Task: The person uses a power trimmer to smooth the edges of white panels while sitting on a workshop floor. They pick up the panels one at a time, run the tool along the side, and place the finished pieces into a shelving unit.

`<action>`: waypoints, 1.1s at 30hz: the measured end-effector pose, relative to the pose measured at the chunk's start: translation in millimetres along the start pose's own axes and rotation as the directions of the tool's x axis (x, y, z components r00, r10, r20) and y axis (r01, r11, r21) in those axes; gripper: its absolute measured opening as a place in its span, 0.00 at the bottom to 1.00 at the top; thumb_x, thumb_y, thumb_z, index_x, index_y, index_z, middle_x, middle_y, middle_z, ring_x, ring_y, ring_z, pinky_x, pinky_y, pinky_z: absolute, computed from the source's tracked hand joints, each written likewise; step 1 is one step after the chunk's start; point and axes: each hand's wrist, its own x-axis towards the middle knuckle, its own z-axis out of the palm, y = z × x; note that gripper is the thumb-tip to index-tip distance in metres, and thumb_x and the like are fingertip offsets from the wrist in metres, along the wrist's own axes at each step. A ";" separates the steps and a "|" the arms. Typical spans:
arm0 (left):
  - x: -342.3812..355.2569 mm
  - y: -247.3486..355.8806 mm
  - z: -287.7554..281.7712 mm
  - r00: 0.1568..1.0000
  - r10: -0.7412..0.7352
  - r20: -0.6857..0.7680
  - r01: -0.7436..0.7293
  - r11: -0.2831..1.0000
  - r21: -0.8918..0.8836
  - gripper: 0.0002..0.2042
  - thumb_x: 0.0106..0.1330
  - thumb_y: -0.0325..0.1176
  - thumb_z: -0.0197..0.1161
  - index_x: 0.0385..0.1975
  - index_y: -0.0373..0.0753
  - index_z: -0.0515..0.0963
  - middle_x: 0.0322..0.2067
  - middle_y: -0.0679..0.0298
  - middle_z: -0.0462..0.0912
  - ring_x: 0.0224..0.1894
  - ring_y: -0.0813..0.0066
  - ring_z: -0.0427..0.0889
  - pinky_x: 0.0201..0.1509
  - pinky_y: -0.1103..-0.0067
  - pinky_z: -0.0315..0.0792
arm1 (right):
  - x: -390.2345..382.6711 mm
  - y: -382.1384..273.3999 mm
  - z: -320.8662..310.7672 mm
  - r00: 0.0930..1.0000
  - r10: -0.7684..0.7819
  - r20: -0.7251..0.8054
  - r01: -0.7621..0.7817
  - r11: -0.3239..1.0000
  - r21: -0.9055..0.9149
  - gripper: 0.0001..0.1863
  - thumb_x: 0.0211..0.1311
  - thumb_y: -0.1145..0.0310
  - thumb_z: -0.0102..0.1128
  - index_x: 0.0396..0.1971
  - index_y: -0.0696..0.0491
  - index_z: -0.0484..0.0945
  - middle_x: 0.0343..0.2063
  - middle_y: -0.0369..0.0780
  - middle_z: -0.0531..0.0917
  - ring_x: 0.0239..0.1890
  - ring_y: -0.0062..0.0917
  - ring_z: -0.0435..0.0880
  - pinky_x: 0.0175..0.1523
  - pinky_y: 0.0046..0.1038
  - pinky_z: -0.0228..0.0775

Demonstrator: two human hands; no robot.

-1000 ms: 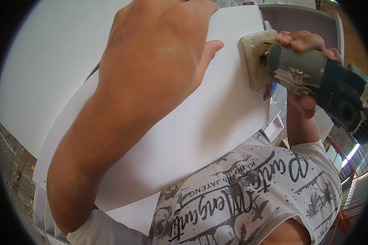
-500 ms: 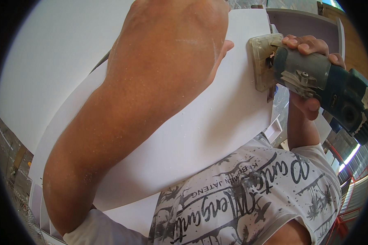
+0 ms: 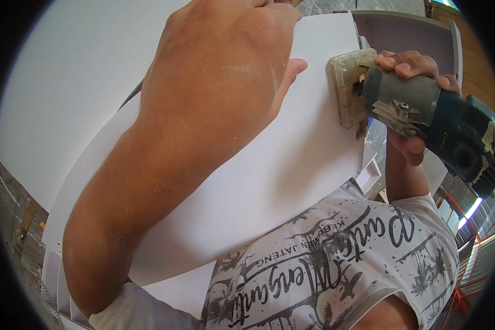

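My right hand [image 3: 415,65] is wrapped around a dark green and grey trim router [image 3: 407,102]. The router lies on its side, its clear, dusty square base [image 3: 346,91] against the right end of a white panel [image 3: 247,170]. Its bit is not visible. My left hand [image 3: 231,60] reaches across the panel to its far side, back of the hand up, with the thumb stretched out to the right over the white surface. The other fingers of that hand are mostly cut off by the top edge. Fine dust specks dot the left forearm and panel.
A large white sheet [image 3: 71,93] spreads at the left. Behind the router stands an open box-like piece with a greyish-purple inside [image 3: 407,41]. A small white frame part [image 3: 368,175] sits below the panel's right end. Red metal bars [image 3: 473,242] show at the lower right.
The router and my right hand have shifted slightly left. My left hand has also slid a little left and down, its thumb still out.
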 end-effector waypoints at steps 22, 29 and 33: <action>2.2 -8.8 -18.9 0.998 -0.011 0.067 0.012 1.000 -0.011 0.22 0.57 0.30 0.76 0.53 0.35 0.83 0.33 0.57 0.77 0.36 0.61 0.78 0.42 0.71 0.74 | -7.7 -21.4 -18.0 0.978 -0.142 -0.149 0.118 0.980 -0.161 0.43 0.58 0.57 0.76 0.66 0.56 0.60 0.50 0.53 0.79 0.55 0.40 0.81 0.60 0.38 0.78; -2.0 -11.5 -15.8 0.990 -0.034 0.139 0.033 0.999 0.006 0.23 0.59 0.27 0.74 0.56 0.33 0.82 0.38 0.56 0.80 0.40 0.62 0.81 0.48 0.73 0.75 | -40.4 -19.0 -35.7 0.947 -0.164 -0.276 0.071 0.946 -0.316 0.44 0.59 0.55 0.75 0.67 0.54 0.58 0.52 0.50 0.78 0.57 0.37 0.81 0.58 0.37 0.79; -13.0 -11.6 -8.6 0.986 -0.047 0.158 0.042 0.999 0.033 0.24 0.60 0.27 0.73 0.59 0.33 0.81 0.47 0.53 0.81 0.50 0.58 0.83 0.57 0.70 0.76 | -62.5 -12.9 -28.0 0.921 -0.197 -0.335 0.046 0.911 -0.409 0.40 0.62 0.52 0.76 0.65 0.49 0.62 0.54 0.50 0.79 0.59 0.40 0.80 0.66 0.43 0.72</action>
